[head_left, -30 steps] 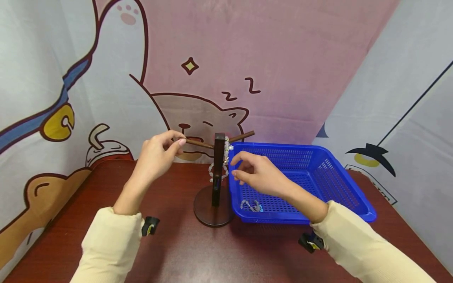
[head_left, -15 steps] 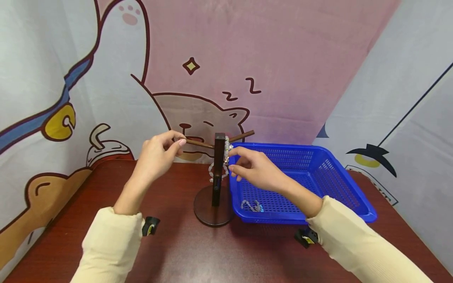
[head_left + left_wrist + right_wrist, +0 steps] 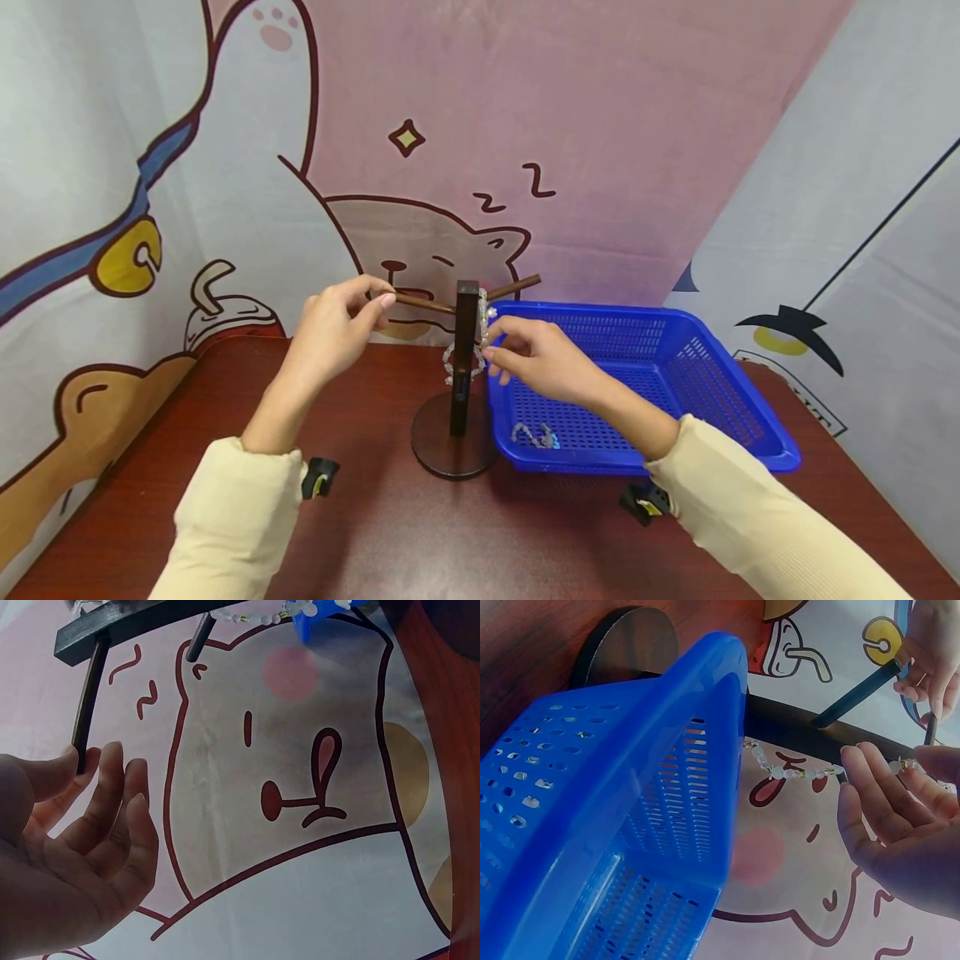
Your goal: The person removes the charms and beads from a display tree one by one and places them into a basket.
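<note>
At the centre of the dark red-brown wooden table (image 3: 390,533), a dark wooden stand with a round base and an upright post (image 3: 463,367) is attended by both hands. Compared with a second ago, the right hand (image 3: 542,360) is seen to have been moved leftward, from over the near corner of the blue perforated plastic basket (image 3: 705,392) to the post itself. Its fingers are now closed in a pinch on the strand of clear and pale beads (image 3: 480,333) that hangs from the stand's right-hand peg (image 3: 516,288); the right wrist view confirms the bead strand (image 3: 795,771) drawn taut between the post and the fingertips (image 3: 853,761). Contact with the strand is therefore judged to be newly made, and the work on the hanging strand is judged to be in hand.

No change is noted in the left hand (image 3: 333,329): the outer end of the left-hand peg (image 3: 420,303) is pinched between thumb and forefinger, as in the earlier frames, and the stand is judged to be steadied by it. The left wrist view shows that peg (image 3: 88,705) meeting the fingertips, with the remaining fingers loosely extended.

A second small beaded piece with a blue element (image 3: 534,435) lies on the basket floor, near the front wall, below and apart from the right hand. Cream sleeves cover both forearms.
</note>
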{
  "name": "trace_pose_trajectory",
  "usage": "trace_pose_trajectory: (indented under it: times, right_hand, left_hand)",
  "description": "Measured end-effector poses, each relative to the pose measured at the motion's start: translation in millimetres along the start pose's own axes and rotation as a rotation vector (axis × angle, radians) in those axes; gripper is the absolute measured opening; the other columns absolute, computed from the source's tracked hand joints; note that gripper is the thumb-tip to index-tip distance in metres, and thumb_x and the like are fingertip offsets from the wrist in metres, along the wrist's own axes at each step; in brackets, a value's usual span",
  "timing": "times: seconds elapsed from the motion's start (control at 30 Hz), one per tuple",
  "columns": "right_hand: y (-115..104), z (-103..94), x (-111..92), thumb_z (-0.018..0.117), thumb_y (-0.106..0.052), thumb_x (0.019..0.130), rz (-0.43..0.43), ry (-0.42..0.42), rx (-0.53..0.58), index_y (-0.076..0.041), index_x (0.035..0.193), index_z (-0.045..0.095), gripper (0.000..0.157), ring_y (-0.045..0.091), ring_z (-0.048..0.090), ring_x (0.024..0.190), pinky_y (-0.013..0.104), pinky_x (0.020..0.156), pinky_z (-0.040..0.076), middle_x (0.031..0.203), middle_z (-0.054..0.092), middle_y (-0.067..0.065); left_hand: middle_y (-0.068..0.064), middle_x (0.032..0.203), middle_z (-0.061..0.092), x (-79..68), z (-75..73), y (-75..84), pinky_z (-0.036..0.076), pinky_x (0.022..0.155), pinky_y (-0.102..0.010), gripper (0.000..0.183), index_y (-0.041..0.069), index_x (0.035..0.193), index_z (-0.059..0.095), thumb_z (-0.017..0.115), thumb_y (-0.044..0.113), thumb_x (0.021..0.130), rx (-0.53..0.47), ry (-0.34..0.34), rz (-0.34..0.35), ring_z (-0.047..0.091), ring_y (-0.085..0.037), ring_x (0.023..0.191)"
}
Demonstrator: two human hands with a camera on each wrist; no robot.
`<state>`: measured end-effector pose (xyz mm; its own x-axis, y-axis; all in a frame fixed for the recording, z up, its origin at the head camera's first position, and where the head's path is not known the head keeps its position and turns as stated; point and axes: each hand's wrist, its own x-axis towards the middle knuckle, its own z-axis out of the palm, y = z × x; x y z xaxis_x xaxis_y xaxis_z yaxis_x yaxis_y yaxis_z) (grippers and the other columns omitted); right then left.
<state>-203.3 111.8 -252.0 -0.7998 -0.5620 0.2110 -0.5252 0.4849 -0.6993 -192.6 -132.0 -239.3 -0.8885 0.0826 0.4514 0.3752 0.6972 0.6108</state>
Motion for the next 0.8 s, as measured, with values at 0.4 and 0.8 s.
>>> trace_pose_trajectory:
  times: [0.4, 0.8]
  right_hand:
    - [3.6, -4.0, -1.4, 0.056, -0.01, 0.091, -0.012, -0.004, -0.021, -0.007, 0.091, 0.06, 0.006, 0.016, 0.062, 0.063, 0.031, 0.061, 0.046, 0.07, 0.065, 0.008]
    - [5.4, -14.2, -5.7, 0.058, -0.01, 0.09, 0.013, 0.007, -0.03, -0.006, 0.089, 0.061, 0.005, 0.017, 0.063, 0.064, 0.032, 0.061, 0.047, 0.067, 0.063, -0.001]
  left_hand:
    - [-0.009, 0.072, 0.064, 0.0, -0.9, -0.1, 0.036, 0.056, -0.032, 0.017, 0.007, 0.101, 0.064, 0.053, 0.017, 0.093, 0.009, -0.009, 0.003, 0.049, -0.019, 0.058]
    - [-0.009, 0.072, 0.064, 0.3, -1.7, 0.1, 0.036, 0.056, -0.032, 0.017, 0.008, 0.101, 0.064, 0.053, 0.017, 0.093, 0.017, -0.021, -0.003, 0.048, -0.019, 0.057]
